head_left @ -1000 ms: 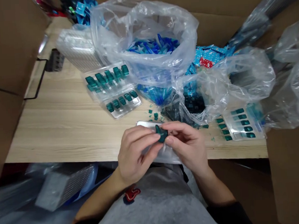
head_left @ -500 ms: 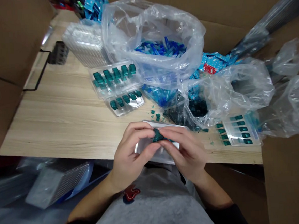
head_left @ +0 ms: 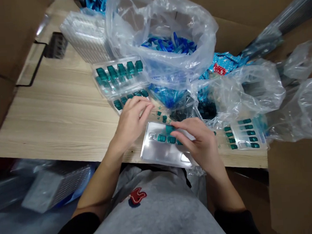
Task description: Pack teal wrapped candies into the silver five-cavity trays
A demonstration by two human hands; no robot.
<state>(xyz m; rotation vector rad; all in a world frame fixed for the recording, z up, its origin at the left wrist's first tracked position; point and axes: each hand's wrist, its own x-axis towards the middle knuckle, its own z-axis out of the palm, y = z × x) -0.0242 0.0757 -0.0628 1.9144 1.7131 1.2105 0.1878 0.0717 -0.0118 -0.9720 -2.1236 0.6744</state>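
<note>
A small teal translucent plastic piece is pinched between the thumb and fingers of my right hand. It is over a clear plastic tray, where several similar teal pieces sit in a row of pockets. My left hand is raised left of that tray, thumb and fingertips together; whether something small is between them is hidden. Behind it, partly covered by the hand, an unfolded clear tray holds teal pieces in two rows. Small teal scraps lie on the wood between my hands.
A large clear bag of blue plastic pieces stands at the back, beside stacked clear trays. Another clear bag with dark teal pieces lies right of it. One more filled tray is near the table's right end.
My hands were together around a teal piece above the tray. Now they are apart: the left has moved up and left, while the right has brought a teal piece down to the tray.
</note>
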